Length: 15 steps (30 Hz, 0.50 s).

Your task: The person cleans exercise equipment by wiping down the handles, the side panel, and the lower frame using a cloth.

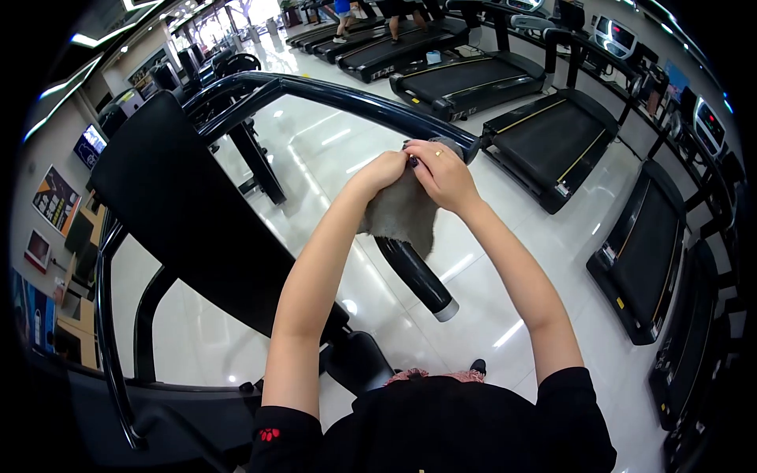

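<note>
A grey cloth (402, 211) is draped over the black metal bar of an exercise machine and hangs down below my hands. My left hand (385, 170) is closed on the cloth's upper left side. Beside it, my right hand (443, 175), with a ring on one finger, curls over the cloth from the right; the fingertips of both hands almost meet. From under the cloth a black tube handle (416, 274) with a silver end cap slants down to the right. The cloth hides the part of the bar beneath it.
The machine's black frame bar (355, 102) runs across in front of me. At left stands its black padded backrest (189, 197), with a seat pad (356, 363) low down. Several treadmills, one a black treadmill (552, 142), line the right side. People's legs (396, 27) show far back.
</note>
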Tool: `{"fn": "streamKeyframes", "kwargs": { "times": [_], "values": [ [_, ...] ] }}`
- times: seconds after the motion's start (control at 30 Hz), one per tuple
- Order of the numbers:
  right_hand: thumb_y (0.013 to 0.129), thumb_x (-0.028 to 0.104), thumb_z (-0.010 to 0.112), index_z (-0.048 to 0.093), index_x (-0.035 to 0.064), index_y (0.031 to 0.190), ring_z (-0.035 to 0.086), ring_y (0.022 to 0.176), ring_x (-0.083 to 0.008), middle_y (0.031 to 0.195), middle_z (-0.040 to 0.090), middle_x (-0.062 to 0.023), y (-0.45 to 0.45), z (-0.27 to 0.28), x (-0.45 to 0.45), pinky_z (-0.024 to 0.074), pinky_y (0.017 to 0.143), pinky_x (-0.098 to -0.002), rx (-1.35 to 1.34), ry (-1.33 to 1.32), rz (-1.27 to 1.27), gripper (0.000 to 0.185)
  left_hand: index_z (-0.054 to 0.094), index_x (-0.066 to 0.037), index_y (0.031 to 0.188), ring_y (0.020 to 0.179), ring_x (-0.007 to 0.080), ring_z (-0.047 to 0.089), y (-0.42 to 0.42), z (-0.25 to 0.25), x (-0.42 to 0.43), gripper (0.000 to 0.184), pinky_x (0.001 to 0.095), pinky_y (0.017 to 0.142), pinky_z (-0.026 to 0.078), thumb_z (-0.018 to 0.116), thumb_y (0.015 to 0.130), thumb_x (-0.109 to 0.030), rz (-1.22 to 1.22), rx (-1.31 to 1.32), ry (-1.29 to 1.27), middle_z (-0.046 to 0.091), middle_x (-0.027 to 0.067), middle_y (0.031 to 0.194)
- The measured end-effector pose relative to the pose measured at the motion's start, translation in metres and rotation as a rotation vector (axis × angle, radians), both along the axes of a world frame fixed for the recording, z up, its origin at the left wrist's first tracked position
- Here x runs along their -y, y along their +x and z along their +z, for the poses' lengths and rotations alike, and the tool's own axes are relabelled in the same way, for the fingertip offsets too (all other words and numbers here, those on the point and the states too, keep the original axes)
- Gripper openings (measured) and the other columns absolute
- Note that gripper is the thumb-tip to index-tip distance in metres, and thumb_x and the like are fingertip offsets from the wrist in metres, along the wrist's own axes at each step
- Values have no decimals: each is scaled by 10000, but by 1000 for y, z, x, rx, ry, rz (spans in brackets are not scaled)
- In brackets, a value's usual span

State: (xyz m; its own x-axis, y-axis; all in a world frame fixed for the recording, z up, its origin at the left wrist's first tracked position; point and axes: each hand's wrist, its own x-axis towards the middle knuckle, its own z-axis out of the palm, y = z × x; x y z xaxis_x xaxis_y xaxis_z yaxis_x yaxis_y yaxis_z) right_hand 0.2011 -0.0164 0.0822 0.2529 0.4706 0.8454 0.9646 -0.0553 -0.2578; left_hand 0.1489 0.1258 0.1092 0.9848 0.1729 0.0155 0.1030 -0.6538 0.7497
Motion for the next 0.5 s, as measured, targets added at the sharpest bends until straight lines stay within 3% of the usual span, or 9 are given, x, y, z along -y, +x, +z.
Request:
{"fn": "streamKeyframes", "kwargs": {
  "times": [0.07, 0.1, 0.27, 0.33, 0.37, 0.4, 0.5],
  "values": [
    [777, 109, 509, 534, 38, 1028, 530, 910, -299, 935, 584, -130, 2, 3, -3, 389, 842, -378, 24, -114, -78, 263, 547, 28, 1073, 888, 245, 592, -12, 1, -2, 419, 325, 779, 458, 343, 888, -287, 66, -190, -616, 589, 184, 1014],
    [774, 139, 499, 572, 47, 958, 541, 846, -299, 863, 592, -124, 4, 2, -9, 395, 796, -377, 63, -59, -105, 219, 497, 35, 1124, 866, 206, 592, -14, 1, -3, 444, 298, 739, 475, 358, 894, -319, 25, -214, -659, 577, 150, 1018],
    [762, 228, 475, 611, 81, 730, 560, 709, -289, 697, 608, -93, 17, 9, -16, 403, 694, -383, 144, -101, -113, 204, 522, 37, 1074, 825, 210, 597, -16, 0, 0, 423, 313, 710, 485, 377, 883, -311, 54, -229, -689, 584, 154, 984],
    [767, 271, 449, 618, 78, 682, 564, 661, -302, 649, 599, -105, 29, 17, -14, 408, 674, -389, 70, -465, -141, 270, 530, -1, 1074, 830, 185, 599, -14, 2, 3, 411, 303, 721, 486, 388, 884, -337, 61, -278, -720, 582, 121, 1011],
    [810, 343, 381, 639, 74, 683, 564, 643, -330, 656, 604, -136, 35, 17, -16, 417, 664, -392, 64, -520, -110, 393, 524, 8, 1091, 876, 195, 588, -10, -2, 1, 432, 312, 747, 476, 380, 883, -341, 65, -287, -701, 575, 131, 1028],
    [810, 343, 381, 639, 74, 683, 564, 643, -330, 656, 604, -136, 35, 23, -18, 417, 664, -392, 68, -515, -107, 393, 524, 8, 1091, 876, 195, 588, -9, -1, 3, 432, 312, 747, 476, 380, 883, -341, 69, -282, -697, 575, 131, 1028],
    [869, 445, 263, 669, 97, 780, 583, 709, -357, 746, 620, -174, 34, 37, -22, 435, 694, -419, 15, -843, -182, 542, 521, 59, 1113, 959, 260, 555, -8, -3, 8, 507, 345, 821, 420, 336, 880, -352, 76, -154, -501, 568, 190, 1052]
  ]
}}
